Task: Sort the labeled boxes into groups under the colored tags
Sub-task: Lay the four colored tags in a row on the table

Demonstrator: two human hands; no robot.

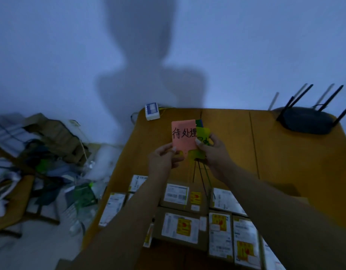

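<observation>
- The left hand point(164, 156) pinches the lower edge of a pink paper tag point(183, 137) with black handwritten characters.
- The right hand point(213, 151) grips a yellow-green paper tag point(204, 133), partly behind the pink paper tag.
- Both tags are held above the ochre table point(285, 152).
- Brown cardboard boxes point(180, 227) with white labels lie in rows on its near part.

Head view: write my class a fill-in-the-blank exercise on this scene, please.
1. The left hand pinches the pink tag's lower ____ corner.
2. The right hand grips the yellow-green tag on the pink tag's ____ side.
3. The black router stands at the table's far ____ corner.
4. The boxes carry white ____.
Missing words: left; right; right; labels.
</observation>
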